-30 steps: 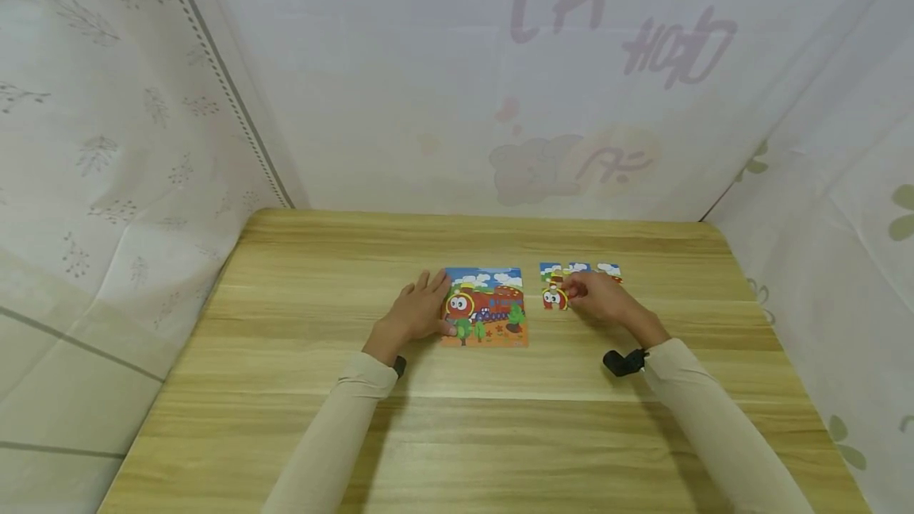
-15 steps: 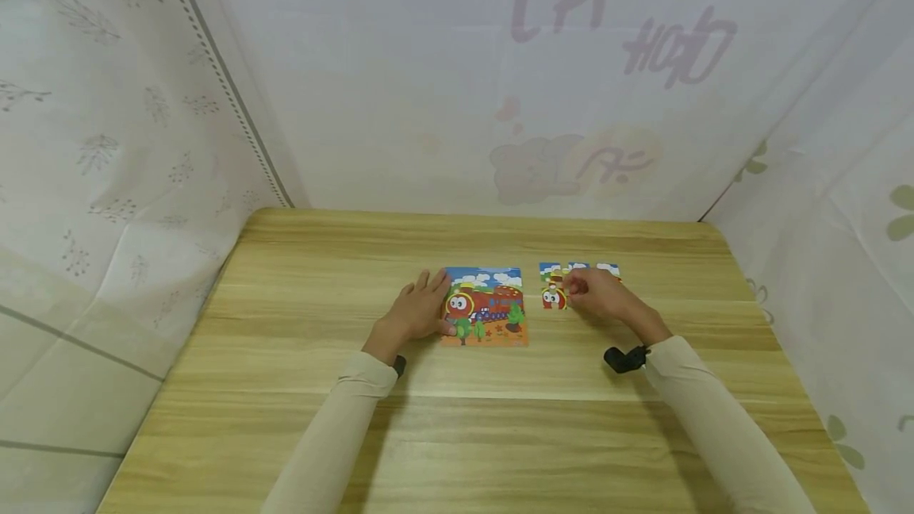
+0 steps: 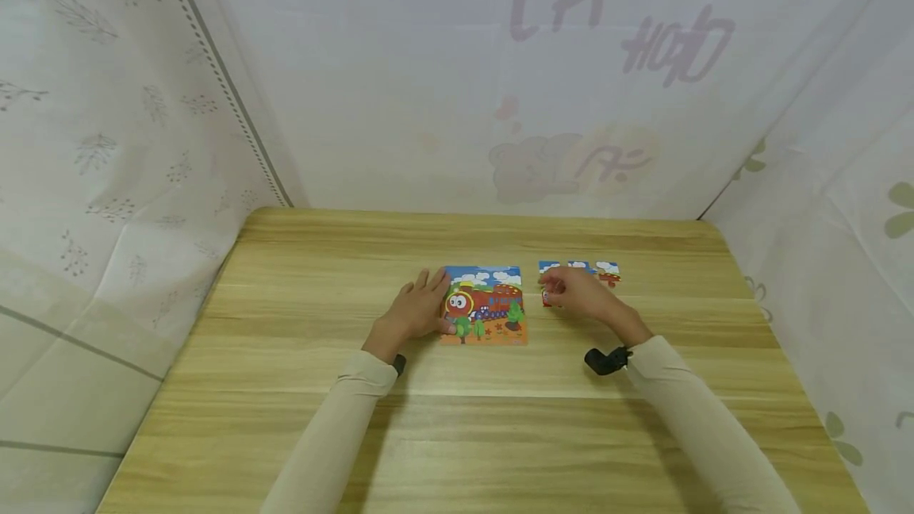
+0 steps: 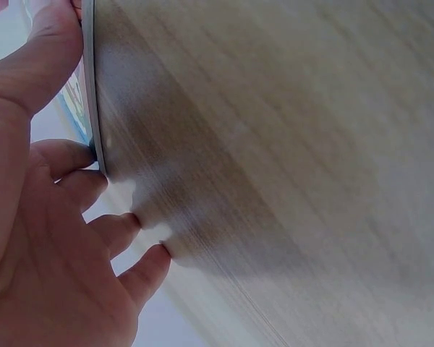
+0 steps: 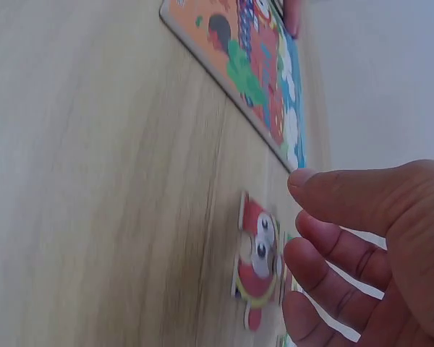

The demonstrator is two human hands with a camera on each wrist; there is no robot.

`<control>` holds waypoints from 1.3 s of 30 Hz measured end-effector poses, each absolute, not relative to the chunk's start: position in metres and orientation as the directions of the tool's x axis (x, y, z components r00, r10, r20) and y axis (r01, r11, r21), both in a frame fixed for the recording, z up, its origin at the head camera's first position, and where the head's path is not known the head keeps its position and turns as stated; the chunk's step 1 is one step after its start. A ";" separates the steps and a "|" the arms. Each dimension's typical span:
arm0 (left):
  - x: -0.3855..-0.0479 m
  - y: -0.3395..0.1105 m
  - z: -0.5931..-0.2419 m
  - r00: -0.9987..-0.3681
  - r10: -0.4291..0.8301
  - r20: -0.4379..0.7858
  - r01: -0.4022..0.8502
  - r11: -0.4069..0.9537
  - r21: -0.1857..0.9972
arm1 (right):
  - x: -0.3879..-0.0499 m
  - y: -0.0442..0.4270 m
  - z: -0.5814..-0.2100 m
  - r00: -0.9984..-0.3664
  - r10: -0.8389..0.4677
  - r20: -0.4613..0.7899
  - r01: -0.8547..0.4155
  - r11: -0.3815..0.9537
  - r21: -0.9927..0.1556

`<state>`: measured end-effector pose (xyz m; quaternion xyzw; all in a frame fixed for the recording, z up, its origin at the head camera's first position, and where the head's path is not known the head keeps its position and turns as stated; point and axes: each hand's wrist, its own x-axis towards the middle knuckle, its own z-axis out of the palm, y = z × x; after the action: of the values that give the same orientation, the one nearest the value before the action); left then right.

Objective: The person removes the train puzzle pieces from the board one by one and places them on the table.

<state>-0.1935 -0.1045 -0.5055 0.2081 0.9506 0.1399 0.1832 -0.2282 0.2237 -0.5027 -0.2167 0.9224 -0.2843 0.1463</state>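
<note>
A square picture board [image 3: 493, 304] showing a red cartoon train lies on the table. My left hand [image 3: 414, 312] rests along its left edge; in the left wrist view, the thumb and a fingertip touch the board's edge [image 4: 91, 87]. To the board's right, my right hand [image 3: 585, 292] hovers with fingers loosely bent. Below those fingers, a jigsaw piece [image 5: 257, 256] with the train's eyes lies on the table, and nothing shows between thumb and fingertips. Beyond it lie several sky-topped jigsaw pieces [image 3: 608, 269], partly covered by the right hand.
The wooden table [image 3: 457, 450] stretches toward me and to both sides. A pale printed cloth [image 3: 400, 101] hangs behind the table's back edge, with more cloth on either side. A black wrist camera [image 3: 605, 361] sits at the right cuff.
My right hand has shifted left over the eye piece, covering more of it and uncovering the rightmost piece. The left hand and the board stay where they were.
</note>
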 end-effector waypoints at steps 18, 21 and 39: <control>-0.195 -0.104 -0.507 -0.845 0.447 -0.293 0.347 0.876 0.336 | -0.225 0.183 -0.511 -0.825 -0.546 -0.145 -0.356 0.702 -0.616; -0.194 -0.104 -0.507 -0.846 0.446 -0.293 0.342 0.874 0.344 | -0.224 0.177 -0.512 -0.821 -0.551 -0.152 -0.362 0.707 -0.608; -0.194 -0.105 -0.507 -0.845 0.443 -0.299 0.337 0.876 0.346 | -0.223 0.141 -0.504 -0.784 -0.566 -0.253 -0.407 0.778 -0.479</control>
<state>-0.1938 -0.1047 -0.5065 0.2051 0.9501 0.1414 0.1877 -0.2227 0.1414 -0.5041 -0.2637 0.9223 -0.2037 0.1955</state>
